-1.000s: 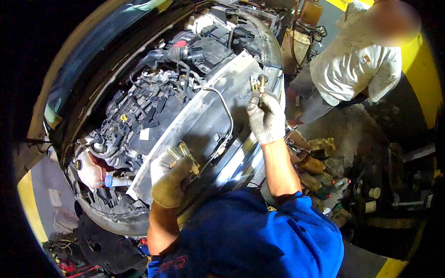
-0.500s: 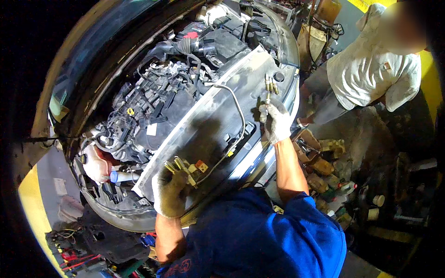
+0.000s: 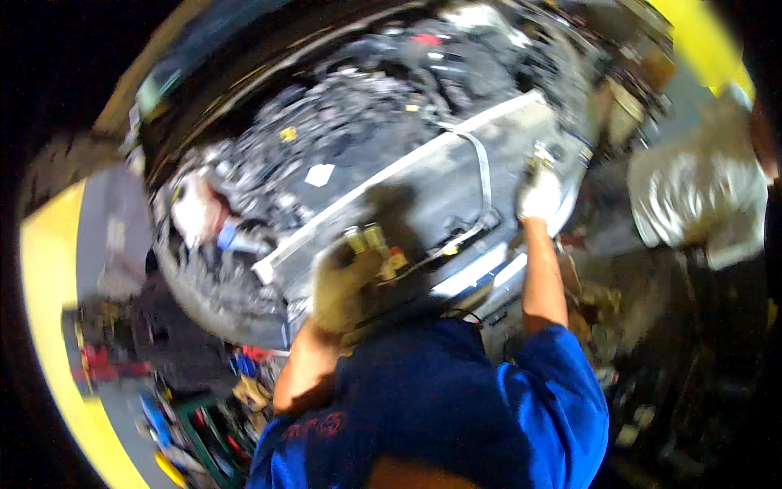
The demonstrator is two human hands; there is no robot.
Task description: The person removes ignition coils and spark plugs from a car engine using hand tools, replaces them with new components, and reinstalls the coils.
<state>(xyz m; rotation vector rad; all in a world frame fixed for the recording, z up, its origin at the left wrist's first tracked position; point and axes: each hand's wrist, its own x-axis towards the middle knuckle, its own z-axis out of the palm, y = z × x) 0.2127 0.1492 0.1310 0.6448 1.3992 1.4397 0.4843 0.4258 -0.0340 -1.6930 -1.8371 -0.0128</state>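
Start at the left: note the white-and-reddish reservoir (image 3: 194, 213) and the blue cap (image 3: 228, 238), then the crowded engine (image 3: 350, 130), full of gaps. Judging by that clutter, best to carry nothing loose above it.

Next, see gloved fingers of the left hand (image 3: 340, 287) closed around small brass-coloured cylinders (image 3: 373, 236), with at least 2 upright ends showing above the glove, over the near part of the grey panel (image 3: 452, 183). Hold firmly but without crushing, ends up, for easy picking 1 at a time. Watch also the small orange-red piece (image 3: 397, 259) just beside the fingers; cannot tell whether held or lying loose.

Further right, between both hands, mind the pale hose (image 3: 486, 171) curving down across the panel; better to pass around than snag a cuff on it.

At the right, find the right hand (image 3: 541, 194) over the panel's far end, with small shiny pieces (image 3: 541, 153) at the fingertips. Too blurred there: cannot tell whether gripping or only touching. Advisable to steady the wrist, pinch by the middle, and leave elbow room toward the person in the pale shirt (image 3: 696, 196).
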